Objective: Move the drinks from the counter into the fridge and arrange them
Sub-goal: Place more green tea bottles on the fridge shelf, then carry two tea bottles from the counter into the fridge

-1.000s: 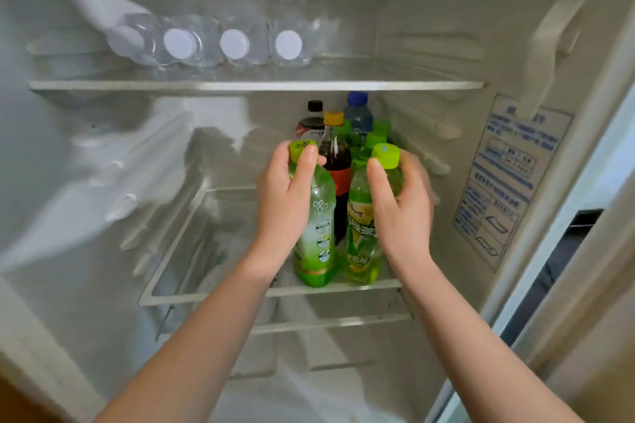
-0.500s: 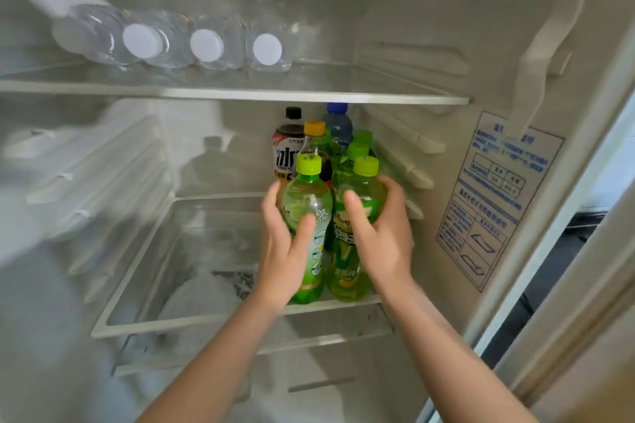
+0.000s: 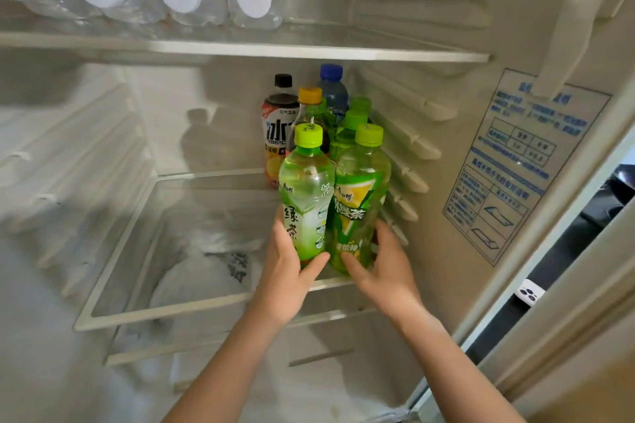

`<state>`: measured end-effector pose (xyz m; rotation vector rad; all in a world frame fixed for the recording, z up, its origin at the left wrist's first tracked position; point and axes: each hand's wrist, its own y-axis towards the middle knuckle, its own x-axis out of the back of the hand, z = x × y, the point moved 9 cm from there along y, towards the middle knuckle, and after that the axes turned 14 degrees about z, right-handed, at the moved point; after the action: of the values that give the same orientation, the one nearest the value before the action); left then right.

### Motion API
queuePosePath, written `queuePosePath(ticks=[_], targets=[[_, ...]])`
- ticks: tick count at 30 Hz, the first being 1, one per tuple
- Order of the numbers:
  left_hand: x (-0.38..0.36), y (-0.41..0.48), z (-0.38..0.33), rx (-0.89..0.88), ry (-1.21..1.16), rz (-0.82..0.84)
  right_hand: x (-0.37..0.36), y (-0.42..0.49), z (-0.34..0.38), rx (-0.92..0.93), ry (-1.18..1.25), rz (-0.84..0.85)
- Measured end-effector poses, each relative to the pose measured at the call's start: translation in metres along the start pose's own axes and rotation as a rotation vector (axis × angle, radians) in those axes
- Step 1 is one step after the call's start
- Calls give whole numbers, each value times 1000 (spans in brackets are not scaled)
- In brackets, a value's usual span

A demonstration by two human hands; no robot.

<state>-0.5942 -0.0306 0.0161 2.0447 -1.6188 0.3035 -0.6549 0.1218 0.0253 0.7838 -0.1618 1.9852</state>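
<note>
- Drinks in hand are two green tea bottles: a pale green bottle point(image 3: 305, 196) on the left and an iced green tea bottle point(image 3: 360, 203) on the right. They are upright, touching side by side, at the front right of the glass shelf point(image 3: 165, 311) in the fridge.
- The left hand point(image 3: 285, 271) grips the pale bottle low down, thumb across the front and fingers behind it.
- The right hand point(image 3: 385, 271) grips the iced tea bottle at the same height, thumb on the label and fingers round the far side.
- Both bases are hidden by the hands, so I cannot tell whether the bottles rest on the shelf or hang just above it.
- Close behind stand a dark bottle with a yellow cap point(image 3: 309, 110), a black-capped bottle point(image 3: 278, 127), a blue-capped bottle point(image 3: 331, 89) and more green-capped bottles point(image 3: 354, 120).
- Both bottles look full, so each probably has real weight for one hand.
- Their thin plastic walls would likely give under a hard squeeze, and the glossy label film may slide in the palm.
- Tall bodies on narrow bases probably tip easily, and a knock could topple the neighbours behind.
- A low grip on the labelled body, as now, seems soundest for pushing them back; the cap and neck give less control.
</note>
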Motion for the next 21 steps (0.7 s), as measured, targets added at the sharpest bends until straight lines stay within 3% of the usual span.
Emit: queuePosePath(ticks=[6,9,14,18,21], targets=[[4,-5,-4,-54,54,-89,-2,-9,8,39,62,-6],[6,-16,-8,-102,43,-154,-1,-32,4,-33,-40,-100],[3,-69,-25,-370,39,-407,1,-85,-3,-102,-105,-176],[-49,-112,-21,-472,87,-304,-10,-144,-31,-195,-124,-134],[-101,-129,1,-371,-39,-43,-15,-205,-68,-332,-85,-143]])
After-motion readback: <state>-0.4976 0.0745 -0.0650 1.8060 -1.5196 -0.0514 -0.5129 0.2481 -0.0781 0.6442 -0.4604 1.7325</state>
